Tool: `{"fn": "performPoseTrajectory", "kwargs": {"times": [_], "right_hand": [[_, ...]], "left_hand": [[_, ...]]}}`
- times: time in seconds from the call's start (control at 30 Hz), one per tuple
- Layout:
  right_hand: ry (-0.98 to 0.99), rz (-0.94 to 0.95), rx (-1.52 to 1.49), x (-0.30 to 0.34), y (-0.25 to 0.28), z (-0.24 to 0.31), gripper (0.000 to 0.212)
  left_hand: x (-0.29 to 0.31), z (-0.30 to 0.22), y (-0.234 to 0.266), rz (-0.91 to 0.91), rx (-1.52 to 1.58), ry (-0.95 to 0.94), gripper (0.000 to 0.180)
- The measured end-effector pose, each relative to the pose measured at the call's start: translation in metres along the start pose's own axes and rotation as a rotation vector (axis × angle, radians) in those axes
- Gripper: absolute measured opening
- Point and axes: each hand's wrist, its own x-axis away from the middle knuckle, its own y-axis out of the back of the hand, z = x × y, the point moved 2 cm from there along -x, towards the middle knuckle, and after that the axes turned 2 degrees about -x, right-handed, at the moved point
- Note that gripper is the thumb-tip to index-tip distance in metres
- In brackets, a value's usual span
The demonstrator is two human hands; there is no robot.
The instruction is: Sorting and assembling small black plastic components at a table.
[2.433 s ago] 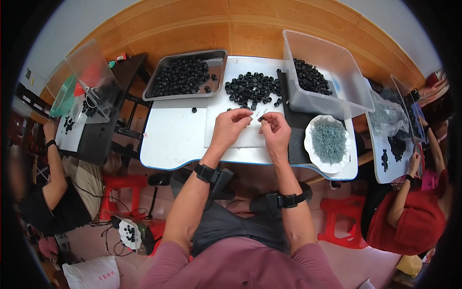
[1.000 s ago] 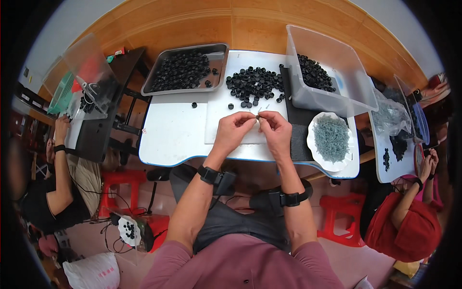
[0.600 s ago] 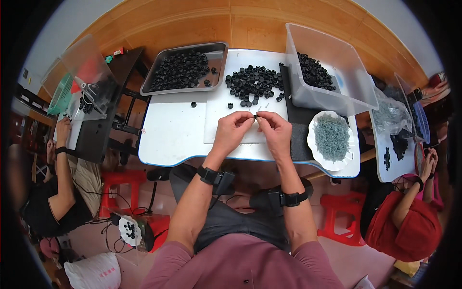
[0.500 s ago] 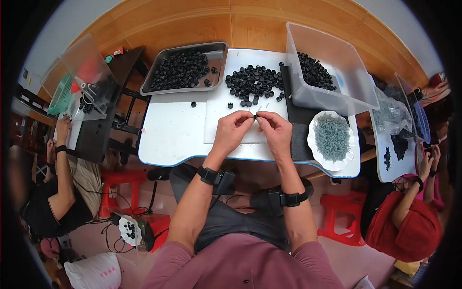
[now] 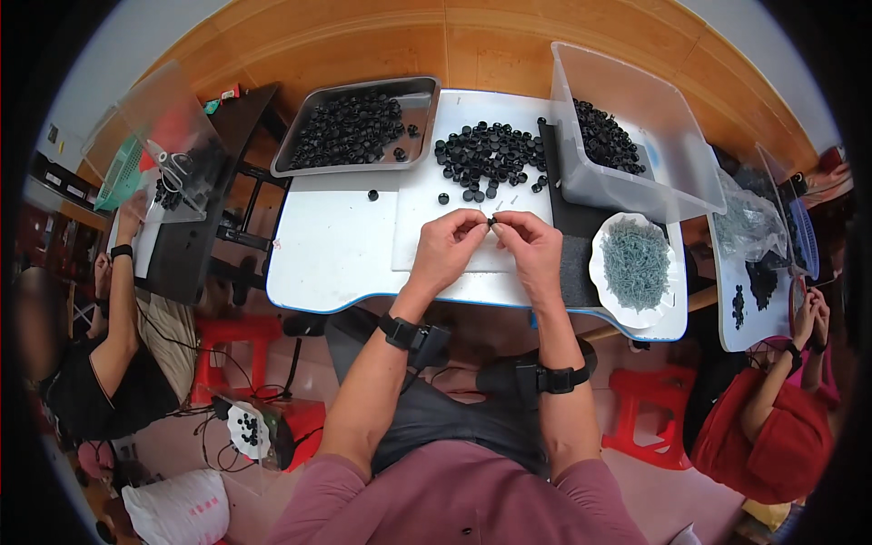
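Over the white board [image 5: 422,245] on the table, my left hand [image 5: 449,243] and my right hand [image 5: 530,249] meet fingertip to fingertip. Both pinch one small black round part [image 5: 491,221], mostly covered by the fingers. Just beyond them lie a few loose screws [image 5: 514,199] and a spread pile of black caps [image 5: 486,154]. Single caps [image 5: 443,198] lie at the pile's near edge. To the right of my right hand, a white scalloped plate [image 5: 597,272] holds a heap of greyish-green screws [image 5: 636,262].
A metal tray [image 5: 427,104] of black parts stands at the back left. At the back right, a clear plastic bin [image 5: 654,195] holds more, beside a dark mat [image 5: 578,250]. Co-workers sit at tables on both sides, near red stools [image 5: 649,413].
The whole view has shifted slightly, so the table sits a little further right. My hands stay together on the black part. At left, a co-worker's hand has reached toward the clear box.
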Motion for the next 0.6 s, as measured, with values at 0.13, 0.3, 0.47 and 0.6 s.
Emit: {"fn": "performPoseTrajectory", "kwargs": {"times": [0.13,0.3,0.47,0.6], "right_hand": [[-0.038,0.003,-0.013,-0.0018,0.0013,0.0013,0.021],[-0.064,0.029,-0.002,-0.0037,0.0029,0.0032,0.022],[-0.092,0.050,0.012,-0.0054,0.0044,0.0045,0.022],[-0.103,0.056,0.018,-0.0050,0.0029,0.0043,0.020]], "left_hand": [[-0.0005,-0.0020,-0.0009,-0.004,-0.024,-0.010,0.014],[-0.0003,-0.0013,-0.0003,-0.013,-0.026,-0.020,0.014],[0.0000,-0.0024,-0.0010,-0.014,-0.032,-0.019,0.015],[0.0004,-0.0023,-0.0008,-0.019,-0.034,-0.020,0.015]]}}
